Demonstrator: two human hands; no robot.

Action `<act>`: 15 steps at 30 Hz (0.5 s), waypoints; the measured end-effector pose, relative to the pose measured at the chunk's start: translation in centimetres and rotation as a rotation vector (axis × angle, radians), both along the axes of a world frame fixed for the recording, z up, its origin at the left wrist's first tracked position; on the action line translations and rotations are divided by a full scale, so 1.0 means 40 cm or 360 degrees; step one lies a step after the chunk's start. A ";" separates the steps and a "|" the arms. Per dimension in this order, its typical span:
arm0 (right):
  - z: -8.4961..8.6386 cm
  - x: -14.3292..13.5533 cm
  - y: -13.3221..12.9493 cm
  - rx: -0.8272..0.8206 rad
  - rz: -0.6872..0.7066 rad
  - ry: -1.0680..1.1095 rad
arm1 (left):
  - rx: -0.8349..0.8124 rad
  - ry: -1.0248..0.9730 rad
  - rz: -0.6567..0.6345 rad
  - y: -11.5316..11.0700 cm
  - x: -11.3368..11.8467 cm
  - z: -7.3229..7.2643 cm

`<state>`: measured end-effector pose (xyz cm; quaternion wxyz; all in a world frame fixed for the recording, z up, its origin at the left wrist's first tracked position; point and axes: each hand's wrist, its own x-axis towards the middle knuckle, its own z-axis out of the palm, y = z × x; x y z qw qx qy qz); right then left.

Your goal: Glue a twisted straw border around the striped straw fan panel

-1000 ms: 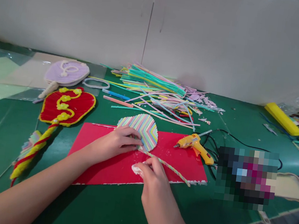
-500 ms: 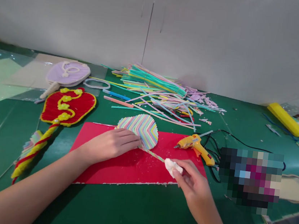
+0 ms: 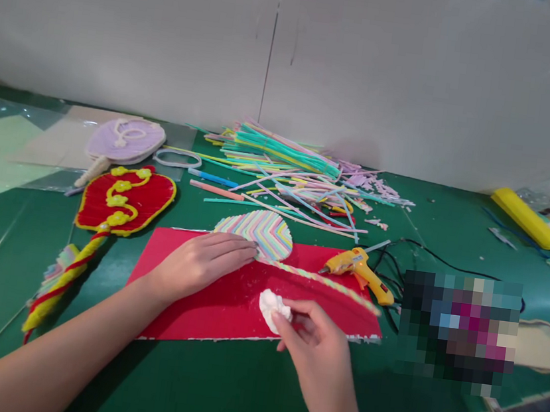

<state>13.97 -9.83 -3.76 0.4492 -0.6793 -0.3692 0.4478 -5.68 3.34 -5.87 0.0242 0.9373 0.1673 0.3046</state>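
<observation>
A round fan shape in pastel zigzag stripes (image 3: pixel 266 233) lies at the back of a red board (image 3: pixel 237 308). My left hand (image 3: pixel 202 264) rests on its lower left part, fingers together, pressing it down. From the fan's lower edge a thin twisted pastel stem (image 3: pixel 330 284) runs right across the board. Below the stem, my right hand (image 3: pixel 309 334) pinches a crumpled white wad (image 3: pixel 272 309) between thumb and fingers, apart from the stem. An orange glue gun (image 3: pixel 360 270) lies at the board's right corner, near the stem's end.
Pastel pipe cleaners (image 3: pixel 286 154) lie in a loose pile at the back. A red and yellow fan (image 3: pixel 100 198) and a lilac fan (image 3: pixel 133 138) are on the left. Black cable (image 3: pixel 439 256) and a yellow block (image 3: pixel 526 220) lie to the right.
My right hand has moved left and slightly down with the white wad, away from the stem, whose full length now shows. My left hand has stayed on the fan.
</observation>
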 end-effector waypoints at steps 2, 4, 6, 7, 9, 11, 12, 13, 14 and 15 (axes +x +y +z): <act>-0.003 -0.026 0.020 0.0003 -0.0055 0.0082 | 0.0005 -0.0003 -0.0008 0.000 0.000 0.000; -0.006 -0.044 0.045 -0.0007 -0.0092 0.0178 | 0.0005 -0.0011 -0.0017 0.001 0.000 0.000; -0.011 -0.058 0.066 -0.0011 -0.0121 0.0285 | 0.0000 -0.0019 -0.0024 0.002 0.001 0.000; -0.014 -0.063 0.075 -0.0004 -0.0144 0.0329 | -0.0005 -0.0021 -0.0031 0.002 0.001 0.000; -0.020 -0.069 0.087 0.0022 -0.0213 0.0382 | -0.0014 -0.0023 -0.0043 0.002 0.001 0.002; -0.024 -0.070 0.092 0.0027 -0.0289 0.0409 | -0.0016 -0.0021 -0.0046 0.000 0.000 0.004; -0.025 -0.069 0.093 0.0023 -0.0321 0.0422 | -0.0014 -0.0017 -0.0045 -0.001 0.000 0.006; -0.025 -0.067 0.093 0.0020 -0.0345 0.0437 | -0.0009 -0.0015 -0.0041 -0.001 0.000 0.006; -0.025 -0.063 0.092 0.0019 -0.0362 0.0453 | -0.0003 -0.0012 -0.0038 -0.002 -0.001 0.007; -0.025 -0.058 0.092 0.0020 -0.0374 0.0468 | 0.0003 -0.0012 -0.0036 -0.002 -0.001 0.007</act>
